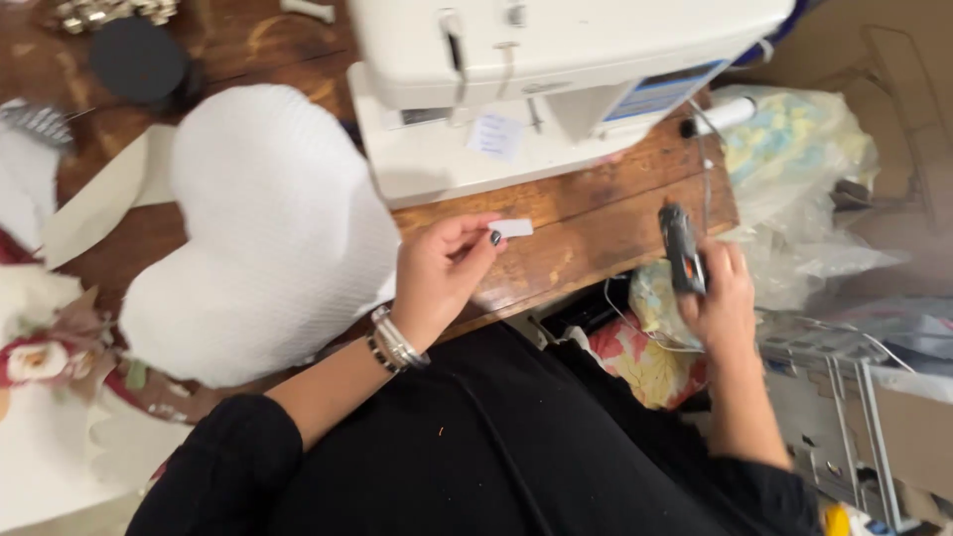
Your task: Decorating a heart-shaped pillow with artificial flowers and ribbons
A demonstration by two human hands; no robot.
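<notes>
Seated before the white sewing machine [556,89], we pinch a small white rectangular tab [511,228] between thumb and fingertips of our left hand [442,273], just in front of its base; our right hand [720,298], beside it, grips a dark handheld tool [683,248]. By our judgement, tool and tab must meet next.

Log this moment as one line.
left hand: pinches small white tab | right hand: grips dark glue gun | nearby: white heart-shaped fabric piece, sewing machine, wooden table
</notes>
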